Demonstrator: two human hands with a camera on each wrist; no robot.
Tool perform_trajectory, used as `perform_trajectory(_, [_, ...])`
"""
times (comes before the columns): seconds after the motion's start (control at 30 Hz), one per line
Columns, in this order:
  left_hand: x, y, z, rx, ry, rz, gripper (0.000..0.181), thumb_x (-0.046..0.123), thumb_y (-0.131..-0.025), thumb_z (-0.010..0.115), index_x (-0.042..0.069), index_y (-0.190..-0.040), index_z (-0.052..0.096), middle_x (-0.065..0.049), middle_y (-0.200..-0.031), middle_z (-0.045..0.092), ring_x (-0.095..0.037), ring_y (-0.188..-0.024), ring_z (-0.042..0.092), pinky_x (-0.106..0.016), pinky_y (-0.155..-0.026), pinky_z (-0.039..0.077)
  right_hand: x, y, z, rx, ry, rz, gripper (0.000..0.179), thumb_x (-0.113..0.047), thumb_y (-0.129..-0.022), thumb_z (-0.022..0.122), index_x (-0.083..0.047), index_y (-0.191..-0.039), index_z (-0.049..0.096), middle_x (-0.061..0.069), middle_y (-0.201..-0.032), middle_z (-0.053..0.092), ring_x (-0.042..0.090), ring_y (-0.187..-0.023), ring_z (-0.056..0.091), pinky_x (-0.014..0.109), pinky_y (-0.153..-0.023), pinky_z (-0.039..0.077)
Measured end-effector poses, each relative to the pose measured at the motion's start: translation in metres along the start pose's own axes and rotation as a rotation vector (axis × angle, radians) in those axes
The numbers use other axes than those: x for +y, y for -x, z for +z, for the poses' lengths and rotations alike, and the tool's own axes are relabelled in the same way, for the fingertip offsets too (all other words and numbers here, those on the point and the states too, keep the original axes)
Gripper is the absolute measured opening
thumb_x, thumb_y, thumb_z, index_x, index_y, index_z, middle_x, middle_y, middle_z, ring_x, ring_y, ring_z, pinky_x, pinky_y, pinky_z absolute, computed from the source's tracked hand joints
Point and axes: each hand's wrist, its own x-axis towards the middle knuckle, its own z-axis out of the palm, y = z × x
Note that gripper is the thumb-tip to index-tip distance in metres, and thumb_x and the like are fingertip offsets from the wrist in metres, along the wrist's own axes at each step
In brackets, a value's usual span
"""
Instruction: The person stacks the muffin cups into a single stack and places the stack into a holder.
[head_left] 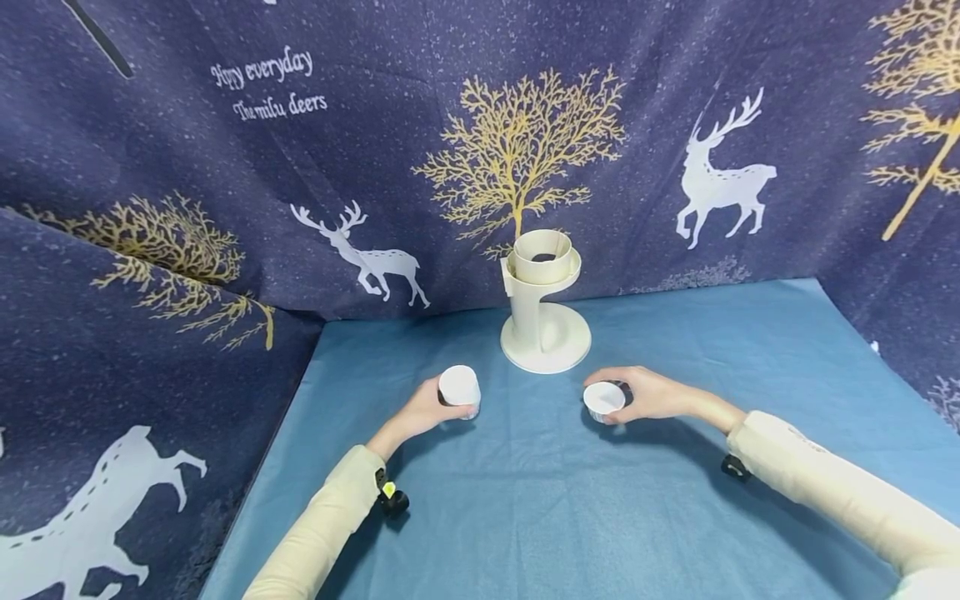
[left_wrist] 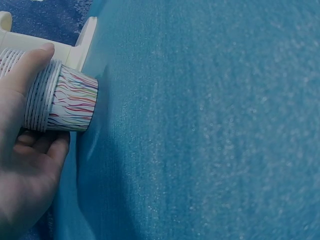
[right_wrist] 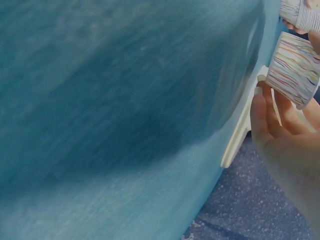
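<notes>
My left hand (head_left: pixel 422 412) grips a stack of nested paper cups (head_left: pixel 460 390) on the left side of the table. In the left wrist view the stack shows many white rims, and the outermost cup (left_wrist: pixel 75 102) has wavy coloured lines. On the other side, my right hand (head_left: pixel 649 393) holds a single paper cup (head_left: pixel 604 402) between thumb and fingers, its open mouth facing up. The same wavy lines mark this cup (right_wrist: pixel 295 67) in the right wrist view. Between and beyond both hands stands a cream holder (head_left: pixel 527 321) with a round base and a ring on top.
A cream funnel-like cup (head_left: pixel 542 268) sits in the holder's upper ring. Blue cloth (head_left: pixel 517 500) covers the table. Behind and to the left hangs a dark blue curtain (head_left: pixel 360 167) printed with deer and golden trees. Small black devices are strapped at both wrists.
</notes>
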Motion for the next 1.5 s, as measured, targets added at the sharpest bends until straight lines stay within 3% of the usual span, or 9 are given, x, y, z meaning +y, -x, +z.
perform_trajectory(0.3, [0.0,0.0,0.0,-0.001,0.001,0.005,0.062,0.031,-0.069,0.08,0.011,-0.121,0.053,-0.006,-0.11,0.063,-0.017,-0.097,0.057,-0.034,-0.084,0.045,-0.001,-0.008,0.005,0.01,-0.037,-0.028,0.055,-0.034,-0.076,0.073,-0.013,-0.123,0.053,-0.005,-0.116,0.057,0.015,-0.096,0.057,0.028,-0.076,0.049])
perform_trajectory(0.53, [0.0,0.002,0.001,0.021,-0.028,0.061,0.063,0.035,-0.069,0.079,0.008,-0.121,0.054,-0.009,-0.107,0.063,-0.017,-0.094,0.058,-0.033,-0.079,0.047,-0.004,-0.015,0.006,-0.004,-0.122,-0.038,0.055,-0.031,-0.075,0.074,-0.017,-0.123,0.051,-0.001,-0.114,0.056,0.022,-0.097,0.058,0.034,-0.076,0.051])
perform_trajectory(0.8, [0.005,0.002,-0.001,-0.001,0.007,0.016,0.062,0.028,-0.069,0.08,0.01,-0.122,0.053,-0.008,-0.11,0.063,-0.018,-0.098,0.057,-0.035,-0.085,0.045,-0.007,-0.024,0.009,0.005,-0.149,-0.032,0.056,-0.032,-0.076,0.074,-0.011,-0.123,0.051,-0.001,-0.114,0.057,0.013,-0.094,0.057,0.03,-0.076,0.05])
perform_trajectory(1.17, [0.003,0.0,-0.001,0.001,-0.009,0.008,0.064,0.031,-0.068,0.08,0.01,-0.122,0.053,-0.007,-0.111,0.062,-0.018,-0.099,0.057,-0.036,-0.087,0.045,-0.015,-0.036,0.012,-0.001,-0.193,0.03,0.06,-0.032,-0.074,0.075,-0.011,-0.125,0.051,0.003,-0.115,0.057,0.021,-0.098,0.056,0.038,-0.08,0.049])
perform_trajectory(1.5, [0.001,0.0,0.0,0.0,-0.004,0.001,0.065,0.033,-0.068,0.08,0.011,-0.122,0.053,-0.005,-0.111,0.062,-0.017,-0.099,0.057,-0.038,-0.088,0.044,-0.02,-0.051,0.019,0.003,-0.166,0.027,0.062,-0.039,-0.072,0.075,-0.012,-0.123,0.053,-0.002,-0.109,0.059,0.016,-0.092,0.056,0.028,-0.077,0.047])
